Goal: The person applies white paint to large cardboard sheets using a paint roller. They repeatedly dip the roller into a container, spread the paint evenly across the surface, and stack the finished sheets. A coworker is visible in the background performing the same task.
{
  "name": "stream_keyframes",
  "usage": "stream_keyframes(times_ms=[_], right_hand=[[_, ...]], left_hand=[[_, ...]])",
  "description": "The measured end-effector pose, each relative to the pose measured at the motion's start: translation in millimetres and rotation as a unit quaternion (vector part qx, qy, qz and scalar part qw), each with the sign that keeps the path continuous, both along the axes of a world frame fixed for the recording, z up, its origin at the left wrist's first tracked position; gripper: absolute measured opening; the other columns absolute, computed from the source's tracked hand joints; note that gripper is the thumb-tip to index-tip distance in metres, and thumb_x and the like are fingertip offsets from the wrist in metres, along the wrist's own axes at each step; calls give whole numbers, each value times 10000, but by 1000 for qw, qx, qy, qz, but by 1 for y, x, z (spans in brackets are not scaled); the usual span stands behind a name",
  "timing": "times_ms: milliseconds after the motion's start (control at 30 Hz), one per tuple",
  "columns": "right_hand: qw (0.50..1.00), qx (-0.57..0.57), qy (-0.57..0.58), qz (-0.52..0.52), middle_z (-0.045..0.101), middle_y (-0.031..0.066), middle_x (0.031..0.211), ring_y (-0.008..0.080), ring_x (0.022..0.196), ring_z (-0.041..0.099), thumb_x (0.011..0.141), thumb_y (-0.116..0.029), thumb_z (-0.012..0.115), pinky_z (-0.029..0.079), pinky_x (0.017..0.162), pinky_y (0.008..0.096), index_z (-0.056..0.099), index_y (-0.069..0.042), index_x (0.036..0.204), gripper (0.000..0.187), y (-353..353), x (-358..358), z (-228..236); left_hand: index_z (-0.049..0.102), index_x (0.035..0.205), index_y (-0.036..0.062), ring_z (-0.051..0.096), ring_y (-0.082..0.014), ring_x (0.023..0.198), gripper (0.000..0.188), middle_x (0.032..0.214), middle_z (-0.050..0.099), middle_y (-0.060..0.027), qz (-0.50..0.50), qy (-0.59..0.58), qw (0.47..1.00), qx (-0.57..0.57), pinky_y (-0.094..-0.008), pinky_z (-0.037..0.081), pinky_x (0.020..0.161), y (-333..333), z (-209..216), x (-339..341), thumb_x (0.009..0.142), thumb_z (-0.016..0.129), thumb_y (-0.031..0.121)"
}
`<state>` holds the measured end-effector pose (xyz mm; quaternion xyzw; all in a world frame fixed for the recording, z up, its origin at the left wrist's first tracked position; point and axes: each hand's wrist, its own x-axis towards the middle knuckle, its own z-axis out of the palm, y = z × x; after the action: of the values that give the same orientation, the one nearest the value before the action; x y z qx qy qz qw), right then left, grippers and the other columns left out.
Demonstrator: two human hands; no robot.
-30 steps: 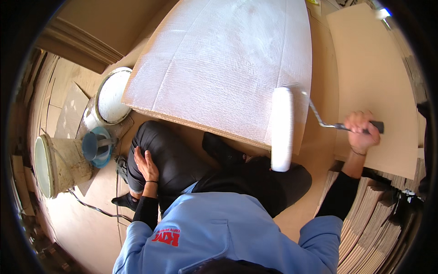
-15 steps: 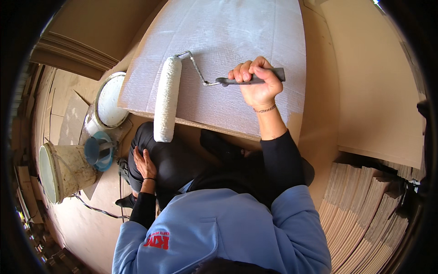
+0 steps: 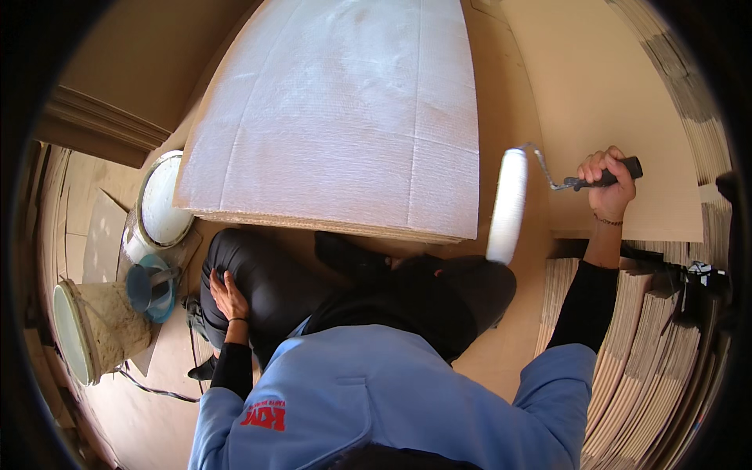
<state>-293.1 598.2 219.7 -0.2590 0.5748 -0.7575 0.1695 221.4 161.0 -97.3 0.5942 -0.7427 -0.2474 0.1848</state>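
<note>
On the right, just past the edge of a low pile of flat brown cardboard sheets with a whitish, streaky top [image 3: 329, 141], hangs a long white-sleeved paint roller [image 3: 507, 207], its bent metal frame running to a dark handle. The right hand [image 3: 611, 184] has its fingers curled firmly round that handle. The sleeve's lower end comes close to the right knee; whether they touch, I cannot tell. The left hand [image 3: 227, 295] holds nothing, its fingers loosely extended on the black-trousered left knee [image 3: 270, 270].

Left of the pile stand a round bucket with a white top [image 3: 166, 196], either paint or a lid, a stained, cream-coloured bucket [image 3: 117, 321] and, between them, a shallow round blue plastic container [image 3: 160, 296].

The step looks like coating the top sheet, with the roller now off the surface, perhaps between strokes. Another pass would call for bringing the sleeve leftward over the pile, laying it flat along its length and pressing evenly, without snagging the sheet's edge.
</note>
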Motion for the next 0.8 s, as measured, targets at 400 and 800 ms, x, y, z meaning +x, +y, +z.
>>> stream_keyframes(times_ms=[400,800], right_hand=[[893,-190,108,-393,518,88,590,191,543,509,848,-55,624,501,607,364,536,-15,705,173,-59,116,-1],[907,186,256,-278,667,192,1008,276,933,653,756,-16,676,508,870,368,612,14,1024,277,-41,222,-20]], left_hand=[[412,1383,30,374,-348,1323,622,1415,425,-196,-20,7,1000,-6,-412,287,1090,-3,-6,4,960,416,486],[401,1388,33,360,-363,1333,638,1442,386,-199,-59,-8,998,3,-439,271,1092,5,7,0,952,425,499]])
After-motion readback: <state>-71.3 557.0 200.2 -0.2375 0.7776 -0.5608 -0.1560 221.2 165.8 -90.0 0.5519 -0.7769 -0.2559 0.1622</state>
